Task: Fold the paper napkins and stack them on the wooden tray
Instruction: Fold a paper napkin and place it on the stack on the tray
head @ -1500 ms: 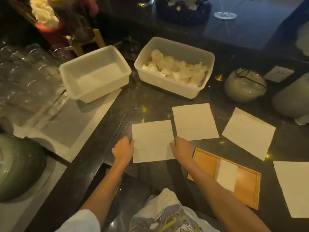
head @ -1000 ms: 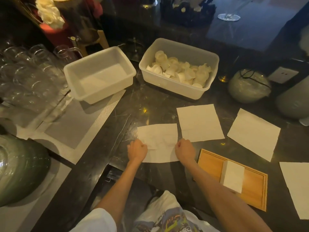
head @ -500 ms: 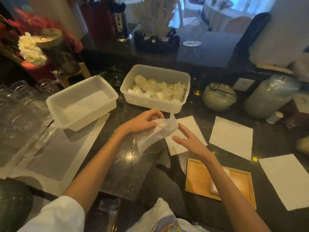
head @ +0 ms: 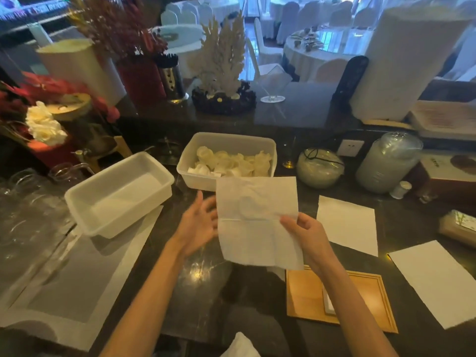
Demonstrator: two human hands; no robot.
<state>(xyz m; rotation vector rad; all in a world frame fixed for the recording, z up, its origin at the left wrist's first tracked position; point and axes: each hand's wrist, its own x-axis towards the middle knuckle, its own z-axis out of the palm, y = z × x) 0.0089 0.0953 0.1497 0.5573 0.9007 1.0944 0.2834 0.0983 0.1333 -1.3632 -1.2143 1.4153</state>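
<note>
I hold a white paper napkin point(head: 257, 220) unfolded in the air above the dark counter. My right hand point(head: 306, 235) pinches its right edge. My left hand point(head: 198, 225) is at its left edge with fingers spread, blurred, and I cannot tell if it touches the paper. The wooden tray point(head: 306, 297) lies below my right forearm, with a folded napkin point(head: 328, 304) on it, mostly hidden by the arm. Two flat napkins lie to the right, one point(head: 347, 225) nearer and one point(head: 438, 282) by the edge.
An empty white tub point(head: 118, 194) sits left; another tub point(head: 226, 158) behind holds several rolled white pieces. Glassware point(head: 31, 210) crowds the far left. Wrapped jars point(head: 319, 167) and a box stand at the right. A raised bar ledge with decorations runs behind.
The napkin was lifted off the counter, passed from my left hand to my right, and now hangs opened out. The view has tilted upward.
</note>
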